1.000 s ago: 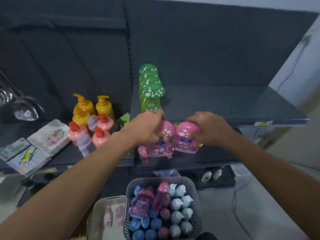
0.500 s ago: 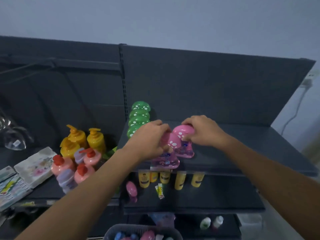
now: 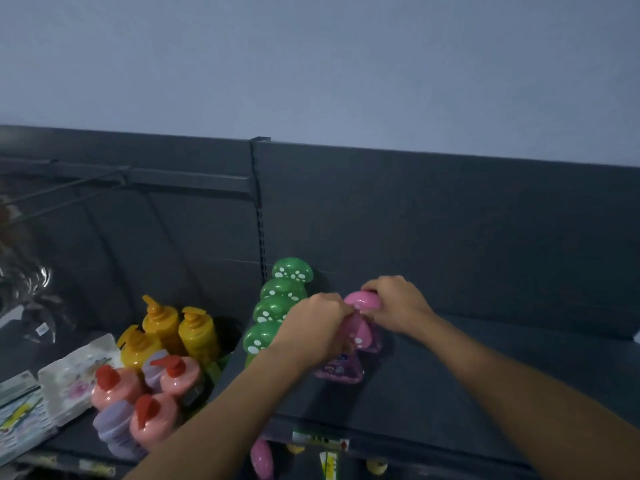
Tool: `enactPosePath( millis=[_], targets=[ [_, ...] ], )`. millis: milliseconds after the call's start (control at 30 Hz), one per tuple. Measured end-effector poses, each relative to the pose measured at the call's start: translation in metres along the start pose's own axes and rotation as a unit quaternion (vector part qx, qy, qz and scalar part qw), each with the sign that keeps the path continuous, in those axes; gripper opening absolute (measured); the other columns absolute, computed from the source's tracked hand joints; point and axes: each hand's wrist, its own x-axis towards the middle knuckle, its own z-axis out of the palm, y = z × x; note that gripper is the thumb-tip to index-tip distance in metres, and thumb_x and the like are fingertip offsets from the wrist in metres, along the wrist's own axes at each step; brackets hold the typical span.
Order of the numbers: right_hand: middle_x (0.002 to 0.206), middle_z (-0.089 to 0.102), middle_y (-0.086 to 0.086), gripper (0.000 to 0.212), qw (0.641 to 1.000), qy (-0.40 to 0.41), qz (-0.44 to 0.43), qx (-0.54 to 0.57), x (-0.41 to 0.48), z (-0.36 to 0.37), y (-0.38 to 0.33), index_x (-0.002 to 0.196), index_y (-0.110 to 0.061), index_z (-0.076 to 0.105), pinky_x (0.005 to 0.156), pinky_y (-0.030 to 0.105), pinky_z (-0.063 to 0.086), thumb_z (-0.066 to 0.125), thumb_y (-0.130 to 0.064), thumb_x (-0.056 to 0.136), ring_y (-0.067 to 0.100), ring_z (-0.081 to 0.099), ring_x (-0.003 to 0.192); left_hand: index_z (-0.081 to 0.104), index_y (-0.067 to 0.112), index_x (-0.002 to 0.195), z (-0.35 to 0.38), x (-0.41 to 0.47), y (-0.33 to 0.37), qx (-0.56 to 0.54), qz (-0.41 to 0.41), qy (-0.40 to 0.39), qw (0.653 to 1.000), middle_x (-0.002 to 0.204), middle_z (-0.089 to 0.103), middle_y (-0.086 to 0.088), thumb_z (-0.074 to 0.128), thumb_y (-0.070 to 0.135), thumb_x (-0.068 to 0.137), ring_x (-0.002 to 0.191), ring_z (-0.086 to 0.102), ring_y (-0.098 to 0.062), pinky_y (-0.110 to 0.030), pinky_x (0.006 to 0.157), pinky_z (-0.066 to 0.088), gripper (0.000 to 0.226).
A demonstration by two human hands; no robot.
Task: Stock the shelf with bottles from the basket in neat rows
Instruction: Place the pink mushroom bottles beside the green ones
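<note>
Retail shop, toiletries aisle. Dark metal gondola shelving (image 3: 450, 393) with slotted upright (image 3: 260, 216) and back panel, against a plain pale wall (image 3: 311, 64). Price-tag strip (image 3: 320, 438) along the shelf's front edge. Multiples of identical goods in rows: green mushroom-capped bottles (image 3: 277, 306), yellow pump bottles (image 3: 173, 327), pink pump bottles with red tops (image 3: 152, 410), lilac bottles (image 3: 112, 427). Packaged napkins or tissues (image 3: 72, 375) stacked on the neighbouring bay. More stock on the tier beneath, mostly hidden.

your head cam only: looks forward, slightly down at shelf (image 3: 450, 386), close range, wall filling upper half of view.
</note>
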Motion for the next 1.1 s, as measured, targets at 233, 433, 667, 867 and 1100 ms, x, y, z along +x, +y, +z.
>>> enactPosePath(
  millis=[233, 433, 667, 867, 1100],
  targets=[
    [0.110, 0.073, -0.009, 0.048, 1.000, -0.008, -0.003, 0.026, 0.053, 0.001, 0.012, 0.114, -0.033, 0.072, 0.086, 0.040, 0.057, 0.083, -0.043, 0.068, 0.021, 0.066, 0.102, 0.066, 0.029, 0.115, 0.013, 0.039, -0.008, 0.005, -0.016, -0.005, 1.000, 0.107, 0.064, 0.003, 0.076, 0.033, 0.073, 0.093, 0.063, -0.023, -0.033, 0.072, 0.050, 0.043],
    [0.108, 0.073, -0.009, 0.043, 0.997, -0.010, -0.006, 0.074, 0.074, 0.003, 0.017, 0.110, -0.030, 0.075, 0.088, 0.038, 0.057, 0.087, -0.034, 0.069, 0.017, 0.067, 0.100, 0.062, 0.033, 0.123, 0.025, 0.055, -0.015, -0.001, -0.031, -0.017, 0.999, 0.108, 0.064, 0.004, 0.080, 0.037, 0.069, 0.095, 0.063, -0.023, -0.036, 0.074, 0.053, 0.057],
    [0.106, 0.075, -0.009, 0.044, 0.993, 0.005, -0.006, 0.121, 0.091, 0.010, 0.020, 0.107, -0.028, 0.077, 0.090, 0.036, 0.057, 0.090, -0.026, 0.065, 0.015, 0.068, 0.100, 0.065, 0.030, 0.119, 0.029, 0.064, -0.021, -0.004, -0.040, 0.002, 0.999, 0.109, 0.065, 0.002, 0.081, 0.034, 0.070, 0.097, 0.063, -0.024, -0.035, 0.074, 0.052, 0.052],
    [0.104, 0.075, -0.009, 0.042, 0.989, 0.018, -0.005, 0.146, 0.103, 0.017, 0.015, 0.105, -0.027, 0.078, 0.086, 0.030, 0.058, 0.090, -0.021, 0.065, 0.013, 0.069, 0.097, 0.051, 0.038, 0.137, 0.032, 0.065, -0.025, 0.006, -0.027, 0.003, 1.000, 0.110, 0.062, 0.001, 0.078, 0.033, 0.074, 0.101, 0.059, -0.024, -0.034, 0.075, 0.050, 0.069],
    [0.105, 0.074, -0.010, 0.040, 0.991, 0.021, -0.011, 0.133, 0.109, 0.022, 0.011, 0.107, -0.030, 0.076, 0.085, 0.036, 0.059, 0.084, -0.018, 0.070, 0.015, 0.069, 0.098, 0.053, 0.031, 0.136, 0.035, 0.068, -0.029, 0.020, -0.026, 0.006, 0.999, 0.112, 0.060, 0.001, 0.077, 0.031, 0.078, 0.103, 0.058, -0.023, -0.030, 0.069, 0.037, 0.063]
  ],
)
